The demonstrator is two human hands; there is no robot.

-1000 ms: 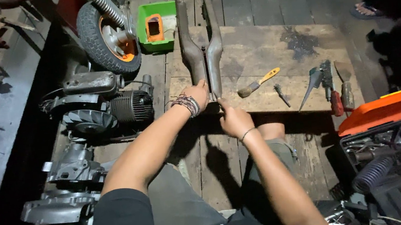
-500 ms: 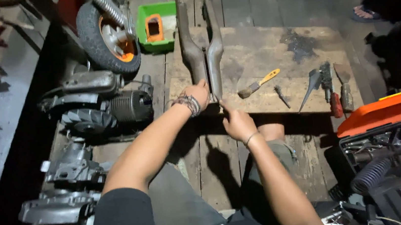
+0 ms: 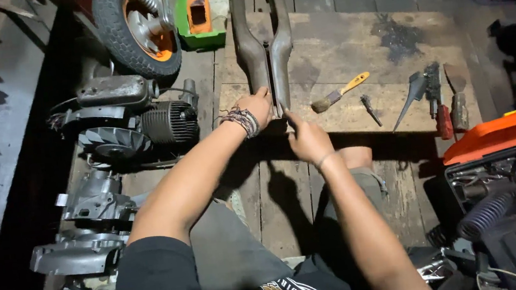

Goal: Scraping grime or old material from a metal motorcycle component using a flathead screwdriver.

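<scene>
Left hand (image 3: 258, 105) grasping forked metal frame (image 3: 263, 42), right hand (image 3: 308, 138) grip unclear, frame top cut off

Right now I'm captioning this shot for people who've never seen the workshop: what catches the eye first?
Dead centre, the left hand and right hand grip the near end of a long forked metal frame part lying on a wooden board. At top left stands a small wheel with an orange hub, with a finned engine below it. An orange-lidded toolbox sits open at right.
</scene>
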